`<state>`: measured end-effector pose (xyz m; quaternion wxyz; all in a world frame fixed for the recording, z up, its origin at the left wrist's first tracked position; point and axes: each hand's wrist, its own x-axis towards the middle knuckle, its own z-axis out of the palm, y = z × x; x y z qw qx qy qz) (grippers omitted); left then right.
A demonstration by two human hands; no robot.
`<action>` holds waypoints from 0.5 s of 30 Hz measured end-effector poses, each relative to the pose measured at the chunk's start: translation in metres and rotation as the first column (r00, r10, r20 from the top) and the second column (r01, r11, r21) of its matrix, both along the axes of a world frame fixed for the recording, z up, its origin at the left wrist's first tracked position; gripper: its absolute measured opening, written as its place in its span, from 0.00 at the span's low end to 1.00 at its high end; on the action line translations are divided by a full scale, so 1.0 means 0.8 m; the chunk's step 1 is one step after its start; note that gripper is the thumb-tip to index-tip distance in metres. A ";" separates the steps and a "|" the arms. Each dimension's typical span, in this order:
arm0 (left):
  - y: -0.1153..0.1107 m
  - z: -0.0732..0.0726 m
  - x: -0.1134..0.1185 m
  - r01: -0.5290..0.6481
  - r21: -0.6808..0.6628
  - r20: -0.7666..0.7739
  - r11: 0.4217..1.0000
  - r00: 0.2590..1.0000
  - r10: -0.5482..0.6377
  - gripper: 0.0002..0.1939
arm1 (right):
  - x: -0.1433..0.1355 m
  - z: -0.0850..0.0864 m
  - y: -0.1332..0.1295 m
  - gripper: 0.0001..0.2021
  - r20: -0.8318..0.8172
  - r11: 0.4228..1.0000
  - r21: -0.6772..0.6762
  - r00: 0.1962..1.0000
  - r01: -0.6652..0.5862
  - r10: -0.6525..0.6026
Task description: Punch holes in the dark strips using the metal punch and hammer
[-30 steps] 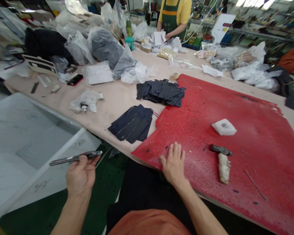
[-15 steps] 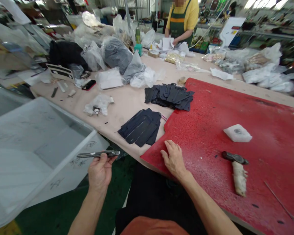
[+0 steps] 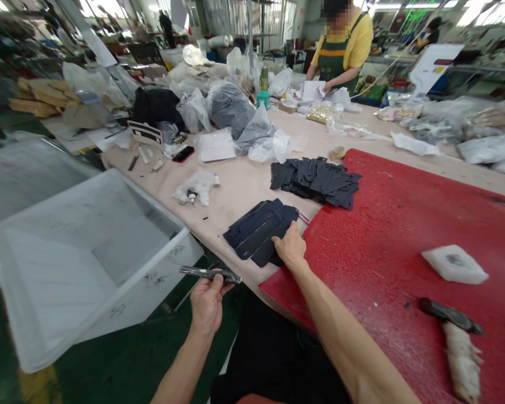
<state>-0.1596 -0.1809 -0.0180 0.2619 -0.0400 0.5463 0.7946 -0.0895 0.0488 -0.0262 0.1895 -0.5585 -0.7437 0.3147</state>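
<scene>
My left hand point(image 3: 209, 303) is closed on a thin stack of dark pieces point(image 3: 202, 272), held edge-on beside the table's front edge. My right hand point(image 3: 291, 245) reaches over the near right side of a fanned pile of dark flat pieces point(image 3: 252, 230); its fingertips touch the pile, and whether they grip a piece cannot be made out. Behind that pile lies a second, looser heap of dark pieces point(image 3: 315, 178), partly over the corner of the red sheet point(image 3: 379, 235).
A large white bin point(image 3: 130, 292) stands at the left. On the red sheet lie a hammer point(image 3: 450, 315) with a wrapped handle and a white block point(image 3: 454, 262). Plastic bags point(image 3: 231, 109) cover the table's back, where a person point(image 3: 340, 50) in an apron handles papers.
My right hand has moved from the red sheet forward and left onto the near dark pile. My left hand still holds its stack. The view has turned left.
</scene>
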 end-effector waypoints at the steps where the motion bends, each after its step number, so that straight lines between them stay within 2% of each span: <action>1: 0.000 -0.001 0.001 0.006 0.002 0.007 1.000 1.000 -0.006 0.19 | 0.000 -0.002 0.002 0.38 -0.050 1.000 -0.026 0.999 0.016 -0.017; 6: 0.008 -0.001 0.001 0.038 0.079 0.072 0.996 0.996 -0.044 0.19 | 0.019 0.005 0.014 0.25 -0.284 0.990 -0.134 0.959 -0.036 -0.003; 11: 0.021 0.003 -0.001 0.082 0.232 0.273 0.969 0.951 -0.145 0.08 | 0.058 0.021 0.011 0.17 -0.595 0.926 -0.290 0.804 -0.244 0.026; 15: 0.026 0.004 0.002 0.039 0.261 0.412 0.964 0.899 -0.148 0.04 | 0.091 0.022 -0.003 0.15 -0.660 0.885 -0.358 0.751 -0.297 -0.015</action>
